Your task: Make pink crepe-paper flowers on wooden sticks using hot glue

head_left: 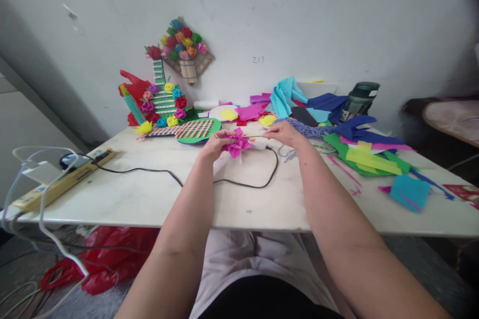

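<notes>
My left hand [216,142] is closed around a pink paper flower [237,143] held just above the white table [149,194]. A thin wooden stick [253,135] runs from the flower to the right. My right hand [282,132] pinches the stick's far end. Both hands are over the middle of the table, near its far half. A black cable [247,184] loops on the table below the hands.
A yellow power strip [60,179] with plugs lies at the left edge. Finished paper-flower crafts [164,102] lean on the wall. Several coloured paper sheets [359,154] and a dark green bottle [358,99] crowd the right side. A red plastic bag [108,259] lies under the table.
</notes>
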The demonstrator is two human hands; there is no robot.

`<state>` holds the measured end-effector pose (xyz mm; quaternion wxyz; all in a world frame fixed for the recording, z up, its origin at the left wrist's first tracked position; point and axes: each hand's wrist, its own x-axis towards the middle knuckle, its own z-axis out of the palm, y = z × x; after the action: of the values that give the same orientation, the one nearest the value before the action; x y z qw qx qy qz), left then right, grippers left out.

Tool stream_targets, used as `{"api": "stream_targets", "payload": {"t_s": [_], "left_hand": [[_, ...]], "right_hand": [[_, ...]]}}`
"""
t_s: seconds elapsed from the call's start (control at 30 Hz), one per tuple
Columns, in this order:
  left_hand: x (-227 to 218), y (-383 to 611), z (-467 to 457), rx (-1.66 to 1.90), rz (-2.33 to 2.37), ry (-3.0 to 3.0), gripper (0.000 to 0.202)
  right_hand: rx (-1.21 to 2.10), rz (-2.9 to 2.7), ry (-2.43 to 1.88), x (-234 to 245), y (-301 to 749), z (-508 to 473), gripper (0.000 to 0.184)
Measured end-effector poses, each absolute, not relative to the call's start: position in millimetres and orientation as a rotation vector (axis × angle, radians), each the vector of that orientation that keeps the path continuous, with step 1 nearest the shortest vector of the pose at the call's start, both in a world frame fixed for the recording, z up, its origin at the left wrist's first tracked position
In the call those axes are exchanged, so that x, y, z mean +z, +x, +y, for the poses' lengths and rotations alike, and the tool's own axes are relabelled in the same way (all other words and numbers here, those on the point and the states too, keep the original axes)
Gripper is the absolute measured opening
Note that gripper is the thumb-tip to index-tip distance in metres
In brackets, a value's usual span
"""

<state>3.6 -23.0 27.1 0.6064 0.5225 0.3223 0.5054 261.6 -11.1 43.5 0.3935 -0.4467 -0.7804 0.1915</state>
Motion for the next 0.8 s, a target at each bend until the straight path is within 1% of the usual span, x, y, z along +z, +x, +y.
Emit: {"api": "stream_targets", "payload": {"t_s": [0.17,0.47,0.63,0.8], "left_hand": [[26,3,-22,1.223,0.744,1.178,0.028],[25,5,-19,1.310,0.745,1.132,0.030],[22,7,-17,1.290,0.706,1.118,0.028],[20,8,-16,1.293,0.694,1.086,0.028]], "right_hand": [[0.458,-1.930,-1.139,39,266,-6,0.022],[0.497,-1.741,-1.195,36,270,-7,0.033],[0.635,-1.566,-1.200,36,256,-12,0.034],[0.869,-1.444,-1.090,37,242,-15,0.035]]}}
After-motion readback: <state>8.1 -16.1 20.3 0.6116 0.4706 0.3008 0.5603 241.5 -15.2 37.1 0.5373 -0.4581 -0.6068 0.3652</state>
